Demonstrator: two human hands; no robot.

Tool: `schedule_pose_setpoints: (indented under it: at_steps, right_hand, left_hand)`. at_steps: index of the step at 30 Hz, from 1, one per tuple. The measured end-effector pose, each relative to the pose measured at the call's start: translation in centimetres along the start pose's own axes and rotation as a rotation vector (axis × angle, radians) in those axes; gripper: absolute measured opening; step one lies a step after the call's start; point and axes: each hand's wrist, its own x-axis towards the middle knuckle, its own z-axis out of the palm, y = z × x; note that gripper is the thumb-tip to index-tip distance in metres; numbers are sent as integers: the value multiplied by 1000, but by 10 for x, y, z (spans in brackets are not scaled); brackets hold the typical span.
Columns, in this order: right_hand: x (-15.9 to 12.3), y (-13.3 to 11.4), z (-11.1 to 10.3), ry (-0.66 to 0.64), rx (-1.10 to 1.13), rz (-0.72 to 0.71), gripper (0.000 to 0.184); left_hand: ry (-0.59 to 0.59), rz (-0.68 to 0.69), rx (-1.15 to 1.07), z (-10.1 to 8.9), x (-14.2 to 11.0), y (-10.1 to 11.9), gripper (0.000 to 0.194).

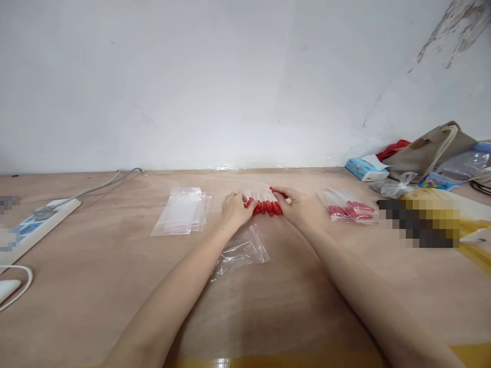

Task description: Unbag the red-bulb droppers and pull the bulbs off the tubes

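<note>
A bunch of white sticks with red tips [264, 206] lies on the table, the tips mostly facing me. My left hand [233, 208] is closed against the left side of the bunch, its thumb near the red tips. On the right side, my right hand [297, 205] has its fingers curled at the sticks, and a lone red tip shows by its fingertips. Just below the bunch lies a clear zip bag [245, 250], partly behind my left forearm. Flat clear zip bags [182, 209] are stacked to the left. Filled zip bags [347, 205] with red-tipped contents rest to the right.
A white power strip [46, 225] with a grey cable sits at the left. Toward the back right are a blue tissue pack [366, 168], a grey-beige bag [422, 153] and a crumpled clear plastic bag [397, 186]. Yellow packaging [433, 204] lies nearer, partly pixelated. A wall [230, 87] borders the table's back.
</note>
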Motion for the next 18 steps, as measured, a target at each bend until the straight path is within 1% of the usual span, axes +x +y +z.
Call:
schedule_pose_setpoints:
  at_steps: [2,4,8,11,14,16,18]
  right_hand:
    - [0,0,11,-50,-122,-112,24]
    - [-1,2,20,-106,-260,-197,26]
    - [-3,6,31,-207,-507,-311,27]
    - [-6,3,33,-232,-655,-350,24]
    - [-10,-3,29,-180,-693,-340,24]
    - [-15,-8,25,-133,-640,-309,24]
    - [-24,-13,20,-127,-536,-246,25]
  left_hand:
    - [-5,-22,14,8,4,2,24]
    - [9,-42,18,11,4,2,21]
    - [111,-73,42,4,-3,-8,18]
    - [151,-45,38,0,-9,-18,16]
    - [124,-13,-1,0,-13,-24,18]
    - [138,-3,-15,-3,-16,-26,20]
    - [150,43,-24,-10,-23,-29,20]
